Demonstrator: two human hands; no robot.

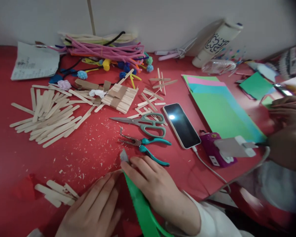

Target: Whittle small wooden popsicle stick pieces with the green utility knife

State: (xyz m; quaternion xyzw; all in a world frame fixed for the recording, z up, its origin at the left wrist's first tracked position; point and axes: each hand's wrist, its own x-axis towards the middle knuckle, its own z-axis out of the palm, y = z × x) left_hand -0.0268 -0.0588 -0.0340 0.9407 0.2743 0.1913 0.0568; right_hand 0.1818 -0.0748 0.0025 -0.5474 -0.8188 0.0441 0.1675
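Observation:
My right hand (151,179) is closed round a long green tool (138,204) with a notched edge and a grey tip (124,155) past my fingers; its exact kind is unclear. Close beside it, my left hand (95,204) lies low over the red table, fingers pressed together. A pale sliver shows at its fingertips, but what they grip is mostly hidden. Left of that hand lie several cut craft stick pieces (55,194). Blue-handled pliers (144,144) rest just beyond my right hand, below green-handled scissors (143,123). Wood shavings are scattered across the table (93,144).
Loose craft sticks (54,115) spread at left, near a banded bundle (119,97). Pipe cleaners (106,49) line the wall. A phone (181,125) charges at right, beside coloured paper (217,105) and a purple box (219,149). Another person's hand (288,105) is at far right.

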